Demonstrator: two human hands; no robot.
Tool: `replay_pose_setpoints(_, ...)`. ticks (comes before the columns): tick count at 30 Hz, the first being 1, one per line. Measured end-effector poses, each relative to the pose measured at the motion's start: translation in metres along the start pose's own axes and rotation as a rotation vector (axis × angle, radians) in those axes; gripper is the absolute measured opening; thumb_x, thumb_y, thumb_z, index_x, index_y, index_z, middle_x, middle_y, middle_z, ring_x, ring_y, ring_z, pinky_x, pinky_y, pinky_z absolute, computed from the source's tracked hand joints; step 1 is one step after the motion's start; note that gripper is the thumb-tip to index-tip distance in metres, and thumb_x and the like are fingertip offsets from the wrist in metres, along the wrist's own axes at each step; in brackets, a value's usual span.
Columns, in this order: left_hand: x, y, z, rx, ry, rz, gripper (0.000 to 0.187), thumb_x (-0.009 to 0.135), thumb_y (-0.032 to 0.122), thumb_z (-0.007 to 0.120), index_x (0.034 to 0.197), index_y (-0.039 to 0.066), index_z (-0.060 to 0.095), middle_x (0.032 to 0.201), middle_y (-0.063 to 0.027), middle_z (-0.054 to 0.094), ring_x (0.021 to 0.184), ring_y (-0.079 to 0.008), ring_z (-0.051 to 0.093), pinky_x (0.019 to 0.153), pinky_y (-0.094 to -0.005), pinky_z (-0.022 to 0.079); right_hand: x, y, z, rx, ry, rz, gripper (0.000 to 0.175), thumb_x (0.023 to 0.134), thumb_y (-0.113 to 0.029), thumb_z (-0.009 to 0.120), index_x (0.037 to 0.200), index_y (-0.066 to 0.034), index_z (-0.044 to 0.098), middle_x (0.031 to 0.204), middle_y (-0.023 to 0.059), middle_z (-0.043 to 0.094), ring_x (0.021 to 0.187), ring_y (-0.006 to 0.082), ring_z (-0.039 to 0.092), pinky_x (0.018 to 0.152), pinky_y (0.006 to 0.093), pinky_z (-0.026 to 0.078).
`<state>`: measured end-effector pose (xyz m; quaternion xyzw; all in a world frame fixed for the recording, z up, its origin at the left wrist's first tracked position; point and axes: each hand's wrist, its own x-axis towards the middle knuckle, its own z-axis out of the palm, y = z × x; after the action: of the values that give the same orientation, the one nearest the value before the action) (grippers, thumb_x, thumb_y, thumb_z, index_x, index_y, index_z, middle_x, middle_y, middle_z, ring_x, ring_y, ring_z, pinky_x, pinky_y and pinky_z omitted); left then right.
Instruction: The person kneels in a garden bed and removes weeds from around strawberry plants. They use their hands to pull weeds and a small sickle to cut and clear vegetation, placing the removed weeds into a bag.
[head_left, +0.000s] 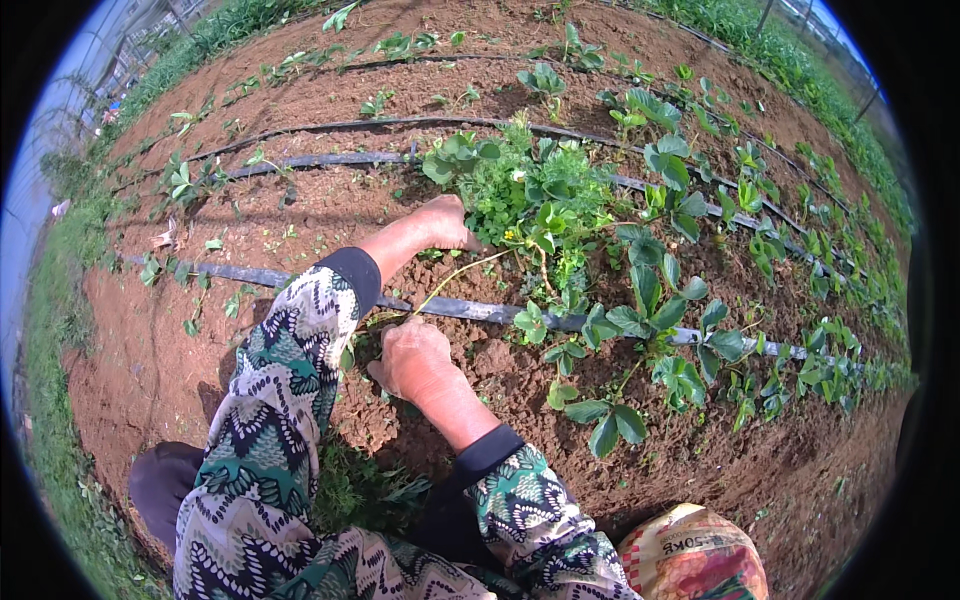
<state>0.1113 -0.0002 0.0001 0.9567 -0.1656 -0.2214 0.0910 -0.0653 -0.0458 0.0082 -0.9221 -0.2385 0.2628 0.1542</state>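
Observation:
My left hand (446, 223) reaches down to the soil at the left edge of a dense clump of feathery, small-leaved weeds (495, 187). Its fingertips are hidden against the ground and the stems. Closer to me, my right hand (414, 358) is bent down at the soil beside a black drip tape (480, 309), fingers curled under and out of sight. A long pale-green runner (461, 277) stretches from the clump to the far side of that hand; whether it is gripped I cannot tell. Strawberry plants (652, 307) grow to the right of the clump.
More drip tapes (322, 160) cross the brown soil beyond my hands. Loose greenery (360, 487) lies between my legs. A printed woven sack (694, 555) is at the lower right, near my right sleeve. Grass (60, 390) borders the bed at left.

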Motion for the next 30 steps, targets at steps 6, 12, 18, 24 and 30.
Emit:
replay_pose_setpoints(6,0.036,0.021,0.003,-0.086,0.017,-0.024,0.083,0.075,0.056,0.068,0.131,-0.001,0.046,0.126,-0.0229,0.054,0.112,-0.03,0.055,0.096,-0.0354,0.044,0.009,0.001,0.006,-0.009,-0.018,-0.039,0.044,0.087,-0.039,0.053,0.109,-0.0017,0.065,0.107,0.0215,0.063,0.101,0.0301,0.062,0.086,0.035,0.051)
replay_pose_setpoints(12,0.033,0.018,0.007,-0.434,-0.049,-0.193,0.061,0.08,0.045,0.067,0.114,-0.005,0.059,0.121,-0.021,0.057,0.106,-0.0224,0.059,0.089,-0.0282,0.046,0.011,0.004,0.015,0.012,0.051,-0.036,0.046,0.085,-0.042,0.056,0.101,0.0002,0.067,0.102,0.0209,0.065,0.098,0.0299,0.063,0.081,0.0368,0.052)
replay_pose_setpoints(18,0.027,0.013,0.004,-0.184,-0.098,-0.001,0.077,0.075,0.059,0.065,0.11,-0.01,0.059,0.127,-0.0285,0.05,0.118,-0.034,0.049,0.099,-0.0375,0.04,0.01,0.003,0.01,0.031,0.032,-0.03,0.049,0.084,-0.043,0.057,0.105,0.0003,0.066,0.104,0.0219,0.064,0.098,0.0298,0.063,0.084,0.0362,0.051)
replay_pose_setpoints(24,0.046,0.02,0.02,0.054,-0.005,0.101,0.052,0.081,0.045,0.063,0.101,-0.002,0.062,0.106,-0.0159,0.062,0.098,-0.0216,0.058,0.084,-0.0399,0.046,0.018,0.003,0.021,0.076,0.063,0.033,0.04,0.082,-0.03,0.06,0.11,-0.0015,0.063,0.11,0.021,0.062,0.102,0.0305,0.062,0.085,0.037,0.051)
replay_pose_setpoints(30,0.061,-0.008,0.061,-0.224,0.188,0.233,0.021,0.086,0.028,0.055,0.089,0.008,0.057,0.085,-0.0085,0.057,0.081,-0.0232,0.055,0.078,-0.0375,0.047,0.026,0.005,0.031,0.103,0.084,0.04,0.04,0.081,-0.024,0.062,0.114,-0.0028,0.061,0.113,0.0199,0.061,0.103,0.0307,0.062,0.084,0.0385,0.051)
